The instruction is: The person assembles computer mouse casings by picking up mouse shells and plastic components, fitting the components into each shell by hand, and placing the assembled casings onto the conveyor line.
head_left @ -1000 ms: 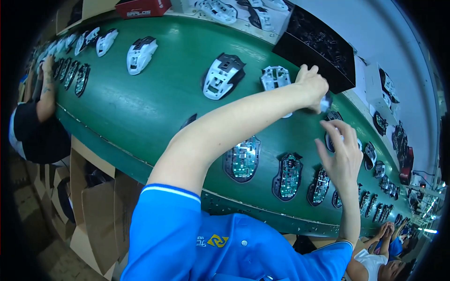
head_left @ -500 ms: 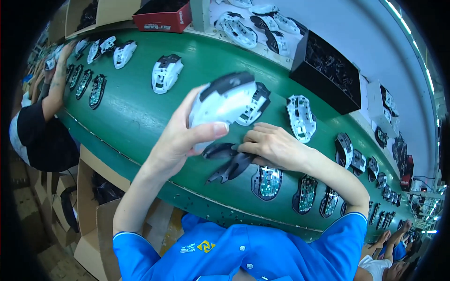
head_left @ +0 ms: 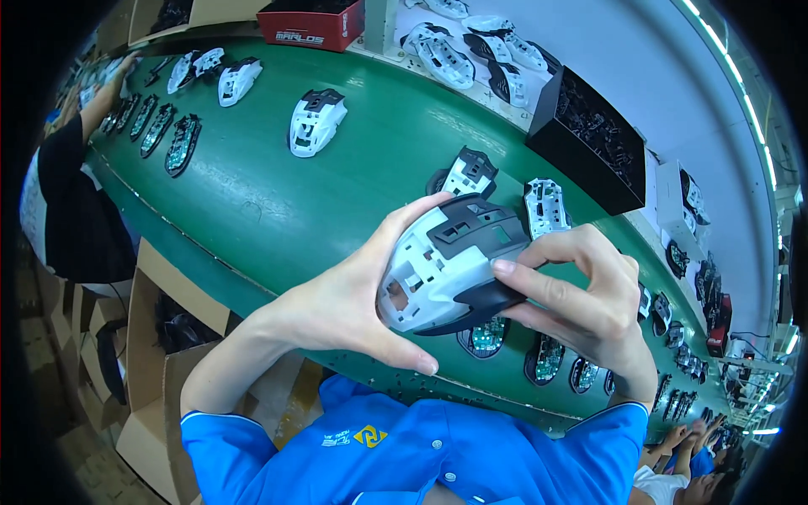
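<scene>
A white and black computer mouse shell (head_left: 425,282) is gripped in my left hand (head_left: 345,307), its cut-out openings facing up. The palm lies along its left end, and the thumb reaches along the near side. My right hand (head_left: 589,290) pinches the shell's right end, thumb and fingers at a dark curved side piece (head_left: 490,298) on its near side. Whether that piece is fully seated, I cannot tell. Just behind the held shell, another mouse shell (head_left: 471,171) lies on the green belt, and a white shell (head_left: 545,206) is to its right, partly covered by my right hand.
Circuit boards in dark bases (head_left: 484,338) line the belt's near edge. Further shells (head_left: 318,122) lie at left. Behind the belt stand a black box of small dark parts (head_left: 589,139) and a red box (head_left: 311,27). A co-worker's arm (head_left: 105,97) reaches in at far left.
The shell has turned and moved right and down, showing its cut-outs. My right hand has risen from low beside loose black side pieces to the shell's right end.
</scene>
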`<act>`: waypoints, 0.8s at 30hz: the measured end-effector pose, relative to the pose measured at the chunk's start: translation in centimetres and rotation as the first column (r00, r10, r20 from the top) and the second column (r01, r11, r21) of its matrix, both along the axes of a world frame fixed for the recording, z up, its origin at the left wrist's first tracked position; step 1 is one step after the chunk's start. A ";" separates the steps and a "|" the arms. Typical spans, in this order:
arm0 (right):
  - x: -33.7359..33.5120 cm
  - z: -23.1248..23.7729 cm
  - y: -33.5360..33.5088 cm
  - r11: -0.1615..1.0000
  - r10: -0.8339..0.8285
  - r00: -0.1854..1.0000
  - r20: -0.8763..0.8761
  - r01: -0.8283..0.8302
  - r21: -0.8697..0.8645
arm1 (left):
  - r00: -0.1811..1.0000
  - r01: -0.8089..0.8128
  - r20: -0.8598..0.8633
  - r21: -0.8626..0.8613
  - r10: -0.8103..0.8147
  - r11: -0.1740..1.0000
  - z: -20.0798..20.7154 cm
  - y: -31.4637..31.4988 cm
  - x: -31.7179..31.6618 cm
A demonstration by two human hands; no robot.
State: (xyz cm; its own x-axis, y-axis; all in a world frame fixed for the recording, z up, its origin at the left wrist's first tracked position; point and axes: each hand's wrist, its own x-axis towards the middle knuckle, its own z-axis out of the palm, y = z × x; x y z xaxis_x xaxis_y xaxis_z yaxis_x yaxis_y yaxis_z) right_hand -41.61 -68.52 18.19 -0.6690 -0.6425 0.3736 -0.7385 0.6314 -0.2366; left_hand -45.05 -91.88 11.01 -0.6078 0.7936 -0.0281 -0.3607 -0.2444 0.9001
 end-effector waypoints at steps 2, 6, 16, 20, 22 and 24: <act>0.5 -0.3 -0.3 1.000 0.012 0.998 -0.066 -0.013 -0.018 | 0.978 -0.019 -0.206 -0.099 -0.002 0.995 -0.5 -0.4 0.2; 1.2 -0.2 -1.0 1.000 -0.018 0.990 -0.141 0.017 -0.012 | 0.954 -0.102 -0.295 -0.179 0.046 0.979 0.0 -0.2 1.1; 1.7 -0.8 -0.1 0.929 -0.031 0.953 0.300 0.138 -0.342 | 0.884 -0.259 -0.455 -0.293 0.104 0.920 1.1 -0.6 2.9; 1.6 -0.9 0.6 0.896 0.039 0.875 0.483 0.184 -0.405 | 0.843 -0.258 -0.536 -0.341 0.039 0.904 2.0 -0.5 3.1; 1.6 -1.2 0.8 0.887 0.077 0.876 0.477 0.159 -0.434 | 0.837 -0.257 -0.546 -0.330 0.039 0.908 1.9 -0.4 3.2; 1.6 -0.8 0.6 0.864 0.032 0.876 0.481 0.217 -0.454 | 0.799 -0.287 -0.599 -0.305 0.051 0.908 1.9 -0.3 3.1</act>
State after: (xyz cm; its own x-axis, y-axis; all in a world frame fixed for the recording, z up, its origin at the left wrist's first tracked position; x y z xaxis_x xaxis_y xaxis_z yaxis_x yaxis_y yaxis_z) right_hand -40.01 -67.90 17.39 -0.8863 -0.3896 0.2504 -0.4086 0.4031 -0.8188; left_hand -41.99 -92.17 12.90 -0.7280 0.6780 0.1014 0.2574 0.1333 0.9571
